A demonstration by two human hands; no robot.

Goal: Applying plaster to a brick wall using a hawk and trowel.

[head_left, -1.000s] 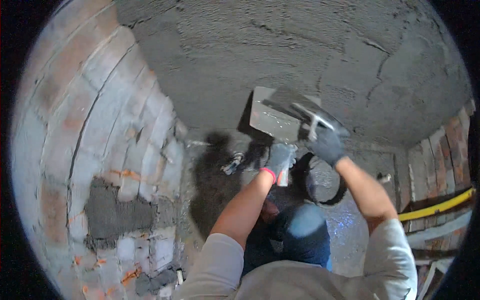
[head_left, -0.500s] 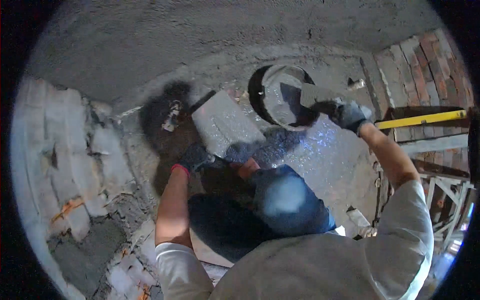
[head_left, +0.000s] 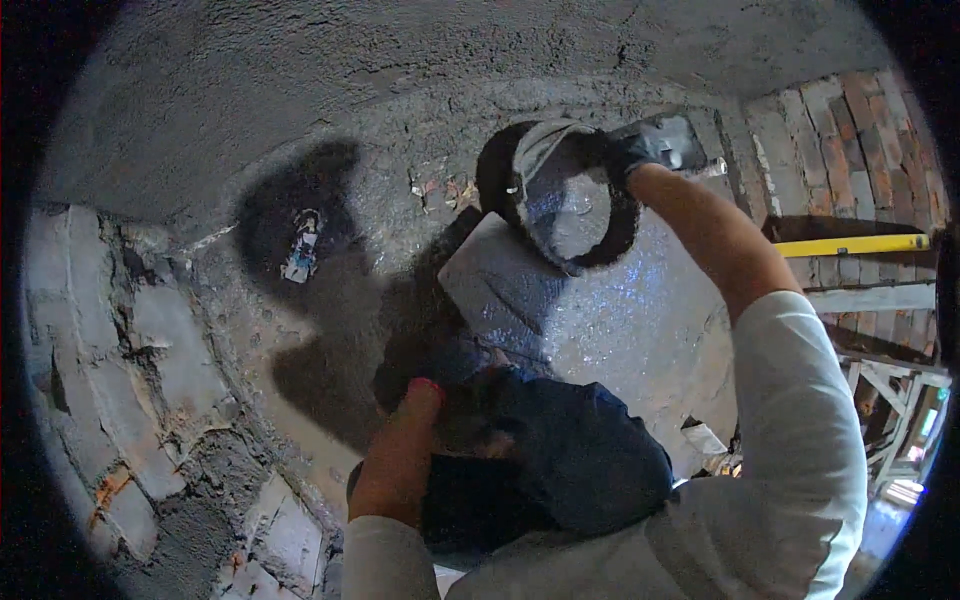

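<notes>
A round bucket with grey mortar inside stands in front of me, its mouth tilted toward me. At its far right rim is my right hand in a dark glove, closed around a plastering trowel. The trowel's flat grey blade points right, past the rim. My left hand, gloved with a pink cuff, is in deep shadow low in front of me. It appears closed on the near edge of a flat, mortar-smeared board, whose far end reaches the bucket's near left side. The left fingers are barely visible.
Rough grey plastered wall rises ahead. Bare block wall stands at left, brick wall at right with a yellow spirit level. Small debris lies on the floor. My bent knee is close below the board.
My right hand has moved up and left to the bucket's far rim, the trowel now pointing right. The bucket has tilted toward me. My left hand and the board have moved right, toward the bucket.
</notes>
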